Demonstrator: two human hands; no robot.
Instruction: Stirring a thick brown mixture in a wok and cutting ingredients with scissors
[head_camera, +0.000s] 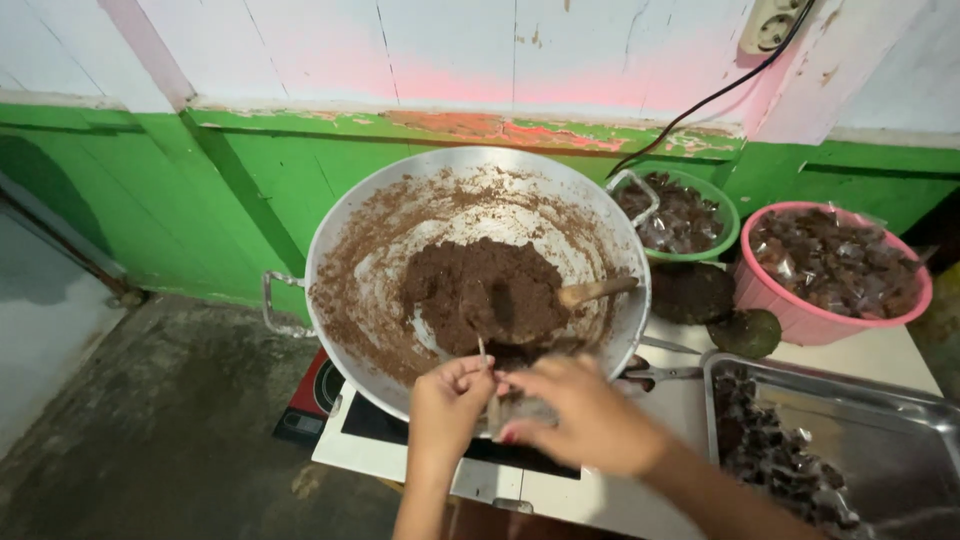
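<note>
Both hands meet just below the pan's (340, 230) near rim, the left hand (447, 405) pinching a thin upright stick (484, 362) and the right hand (590, 415) closing on what seems a clear wrapper (520, 408) between them.

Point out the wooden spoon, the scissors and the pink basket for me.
wooden spoon (597, 291): head view, on its handle.
scissors (665, 373): head view, on the blades near the pivot.
pink basket (800, 318): head view, on its outer wall.
</note>
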